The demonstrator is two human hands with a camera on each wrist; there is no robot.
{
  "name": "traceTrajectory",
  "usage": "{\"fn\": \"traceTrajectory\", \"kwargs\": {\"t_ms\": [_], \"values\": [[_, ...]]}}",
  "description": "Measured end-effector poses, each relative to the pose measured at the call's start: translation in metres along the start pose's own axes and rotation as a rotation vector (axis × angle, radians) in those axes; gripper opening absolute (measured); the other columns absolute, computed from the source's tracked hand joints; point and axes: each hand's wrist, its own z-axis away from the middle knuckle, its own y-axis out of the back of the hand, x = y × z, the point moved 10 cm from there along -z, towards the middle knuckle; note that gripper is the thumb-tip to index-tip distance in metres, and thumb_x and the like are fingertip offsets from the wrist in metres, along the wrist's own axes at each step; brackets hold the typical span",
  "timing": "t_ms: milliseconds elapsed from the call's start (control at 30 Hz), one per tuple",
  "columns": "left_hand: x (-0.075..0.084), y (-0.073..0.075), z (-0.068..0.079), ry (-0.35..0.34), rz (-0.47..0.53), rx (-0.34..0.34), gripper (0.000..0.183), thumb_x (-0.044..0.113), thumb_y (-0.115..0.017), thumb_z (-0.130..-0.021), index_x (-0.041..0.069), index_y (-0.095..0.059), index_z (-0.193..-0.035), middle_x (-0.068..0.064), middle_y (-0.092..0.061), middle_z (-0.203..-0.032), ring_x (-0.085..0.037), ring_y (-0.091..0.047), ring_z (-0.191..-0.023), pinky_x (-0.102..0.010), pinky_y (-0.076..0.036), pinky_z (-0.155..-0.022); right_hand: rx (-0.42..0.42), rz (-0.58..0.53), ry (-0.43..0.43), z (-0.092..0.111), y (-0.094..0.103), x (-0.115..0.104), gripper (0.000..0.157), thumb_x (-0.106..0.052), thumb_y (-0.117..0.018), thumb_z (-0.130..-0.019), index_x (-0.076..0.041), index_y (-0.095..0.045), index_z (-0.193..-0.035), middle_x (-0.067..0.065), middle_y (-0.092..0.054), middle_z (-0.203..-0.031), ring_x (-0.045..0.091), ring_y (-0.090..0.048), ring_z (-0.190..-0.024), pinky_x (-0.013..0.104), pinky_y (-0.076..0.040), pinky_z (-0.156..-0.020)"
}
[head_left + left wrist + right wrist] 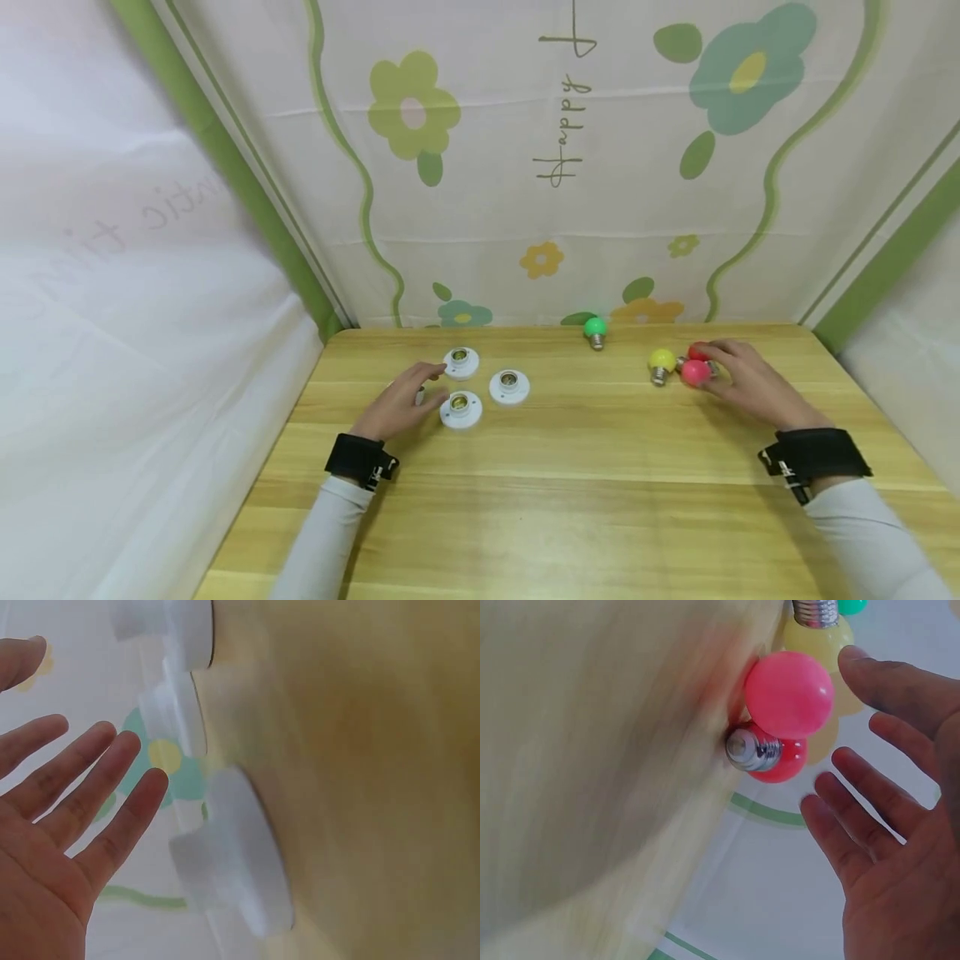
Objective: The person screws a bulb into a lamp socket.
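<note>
My left hand (401, 404) hovers beside the white round lamp sockets, fingers spread and holding nothing. One socket (461, 363) stands at its fingertips, another (461, 410) by its thumb, and a third (509, 387) farther right. Part of a white thing (419, 395) shows between thumb and fingers, mostly hidden. On the right, my right hand (757, 387) reaches over a red bulb (698, 351) and a pink bulb (695, 373). In the right wrist view its fingers (877, 787) are apart and gripping nothing, with the pink bulb (789, 694) near the thumb.
Left of the pink bulb stands a yellow bulb (662, 362). A green bulb (595, 328) lies near the back edge of the wooden table (555, 500). White flowered curtains (480, 208) close in the back and sides.
</note>
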Motion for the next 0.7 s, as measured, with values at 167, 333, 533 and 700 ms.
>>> {"fn": "traceTrajectory", "kwargs": {"t_ms": [167, 333, 533, 700], "values": [[0.003, -0.012, 0.001, 0.021, 0.047, -0.019, 0.051, 0.033, -0.061, -0.096, 0.009, -0.049, -0.139, -0.007, -0.051, -0.134, -0.026, -0.053, -0.116, -0.043, -0.053, -0.089, 0.003, 0.023, 0.007, 0.001, -0.006, 0.003, 0.059, -0.011, -0.079, -0.077, 0.002, -0.055, -0.129, 0.03, -0.049, -0.129, 0.05, -0.04, -0.115, 0.067, -0.038, -0.089], [0.001, -0.02, 0.006, 0.044, 0.065, -0.042, 0.058, 0.037, -0.062, -0.094, 0.008, -0.047, -0.142, -0.004, -0.047, -0.138, -0.029, -0.051, -0.118, -0.043, -0.051, -0.09, -0.002, 0.012, 0.0, 0.001, -0.012, 0.003, 0.062, -0.009, -0.08, -0.075, 0.003, -0.054, -0.13, 0.032, -0.047, -0.13, 0.051, -0.039, -0.116, 0.068, -0.037, -0.091], [0.005, -0.022, 0.005, 0.035, 0.016, -0.035, 0.065, 0.044, -0.064, -0.091, 0.01, -0.046, -0.143, -0.004, -0.047, -0.14, -0.022, -0.043, -0.127, -0.045, -0.045, -0.099, 0.0, -0.002, -0.019, 0.003, -0.017, 0.004, 0.063, -0.012, -0.081, -0.076, 0.002, -0.054, -0.131, 0.033, -0.045, -0.13, 0.052, -0.039, -0.116, 0.069, -0.036, -0.091], [0.006, -0.027, 0.004, 0.061, 0.009, -0.062, 0.072, 0.051, -0.064, -0.089, 0.012, -0.043, -0.145, -0.006, -0.044, -0.144, -0.023, -0.039, -0.131, -0.048, -0.041, -0.103, -0.002, -0.001, -0.036, 0.003, -0.021, 0.006, 0.063, -0.016, -0.08, -0.077, 0.001, -0.054, -0.132, 0.034, -0.046, -0.128, 0.052, -0.04, -0.115, 0.069, -0.037, -0.09]]}}
